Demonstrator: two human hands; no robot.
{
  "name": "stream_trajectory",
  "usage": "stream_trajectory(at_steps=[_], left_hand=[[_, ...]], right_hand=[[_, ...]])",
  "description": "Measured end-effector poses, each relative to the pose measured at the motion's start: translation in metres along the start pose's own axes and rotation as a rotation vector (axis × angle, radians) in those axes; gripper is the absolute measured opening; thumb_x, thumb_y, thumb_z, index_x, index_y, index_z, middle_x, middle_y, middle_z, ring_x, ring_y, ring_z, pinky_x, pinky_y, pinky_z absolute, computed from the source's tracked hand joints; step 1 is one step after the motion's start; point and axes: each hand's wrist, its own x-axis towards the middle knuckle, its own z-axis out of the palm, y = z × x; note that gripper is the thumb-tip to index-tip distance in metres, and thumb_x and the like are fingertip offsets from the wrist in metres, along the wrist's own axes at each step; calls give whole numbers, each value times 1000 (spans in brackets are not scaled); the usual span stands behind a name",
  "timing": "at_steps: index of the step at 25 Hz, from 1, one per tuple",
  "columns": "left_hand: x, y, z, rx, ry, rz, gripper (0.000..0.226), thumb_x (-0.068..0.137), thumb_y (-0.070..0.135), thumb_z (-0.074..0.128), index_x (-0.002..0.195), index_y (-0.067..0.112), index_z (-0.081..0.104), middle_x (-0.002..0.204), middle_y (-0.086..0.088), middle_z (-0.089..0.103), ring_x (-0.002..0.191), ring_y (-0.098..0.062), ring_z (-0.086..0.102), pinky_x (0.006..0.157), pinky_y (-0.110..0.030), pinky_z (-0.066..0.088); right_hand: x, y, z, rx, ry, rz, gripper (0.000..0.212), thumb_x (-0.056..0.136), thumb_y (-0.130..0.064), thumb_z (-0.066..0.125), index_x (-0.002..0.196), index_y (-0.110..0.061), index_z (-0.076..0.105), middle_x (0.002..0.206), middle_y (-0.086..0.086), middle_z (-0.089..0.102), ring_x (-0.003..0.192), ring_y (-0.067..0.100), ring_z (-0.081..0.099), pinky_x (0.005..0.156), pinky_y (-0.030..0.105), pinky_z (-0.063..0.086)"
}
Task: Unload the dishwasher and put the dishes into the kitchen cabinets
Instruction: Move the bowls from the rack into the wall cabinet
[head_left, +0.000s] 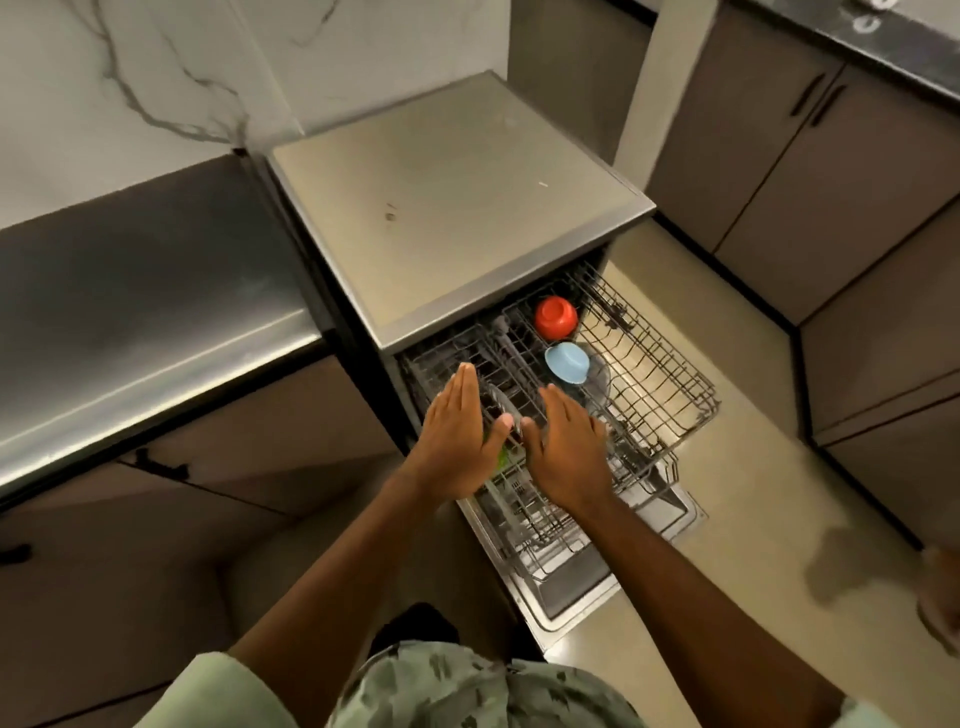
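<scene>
The dishwasher (457, 208) stands open with its upper wire rack (670, 384) pulled out over the lowered door. A red bowl (556, 317) and a light blue bowl (566, 362) lie upside down in the rack. My left hand (460, 441) and my right hand (569, 449) hover flat, fingers straight, over the rack's near left part, holding nothing. Between them a grey plate edge (501, 410) stands upright, and a bit of something green (503, 457) shows beneath my left thumb.
The lower rack (540, 530) sits on the open door (571, 592). A steel counter (145, 332) runs to the left, with cabinet doors beneath it. Brown cabinets (779, 156) line the right side. A foot (940, 603) shows at the right edge.
</scene>
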Motion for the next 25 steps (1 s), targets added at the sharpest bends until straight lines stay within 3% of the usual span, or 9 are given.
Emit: stream_trajectory(at_steps=[7, 13, 16, 19, 23, 25], left_hand=[[116, 13, 35, 45, -153, 102, 77, 102, 47, 32, 153, 10, -11, 163, -9, -4, 150, -19, -2, 121, -35, -1], [257, -15, 88, 47, -350, 88, 79, 99, 48, 39, 154, 11, -4, 161, -14, 11, 147, -32, 14, 118, -52, 17], [326, -28, 127, 63, -316, 47, 67, 101, 30, 40, 154, 6, 7, 156, -20, 24, 142, -36, 25, 114, -47, 25], [375, -43, 176, 138, -238, 23, 63, 97, 23, 45, 152, 5, 19, 156, -18, 26, 142, -35, 25, 115, -44, 21], [420, -60, 229, 89, -108, -154, 79, 89, 30, 60, 152, 6, 19, 159, -14, 15, 143, -34, 20, 114, -45, 21], [445, -68, 246, 80, -13, -274, 90, 84, 35, 66, 153, 6, 15, 160, -14, 10, 145, -34, 16, 114, -45, 19]], right_hand=[[62, 64, 3, 61, -20, 260, 56, 102, -46, 34, 149, -14, 31, 153, 7, 37, 141, 25, 31, 115, 49, 15], [132, 119, 42, 101, -49, 542, 57, 101, -48, 36, 148, -16, 31, 153, 5, 36, 142, 24, 30, 116, 47, 13], [172, 148, 74, 171, -74, 608, 58, 100, -46, 42, 148, -15, 31, 153, 5, 37, 140, 25, 33, 117, 50, 22], [210, 181, 116, 276, -61, 623, 60, 95, -47, 53, 144, -16, 37, 145, 4, 48, 132, 23, 45, 109, 50, 37], [244, 215, 162, 236, -45, 691, 80, 85, -56, 61, 147, -15, 33, 153, 8, 35, 140, 27, 30, 115, 53, 24], [260, 230, 182, 245, -11, 712, 87, 78, -61, 63, 146, -16, 32, 152, 8, 35, 139, 28, 30, 113, 55, 27]])
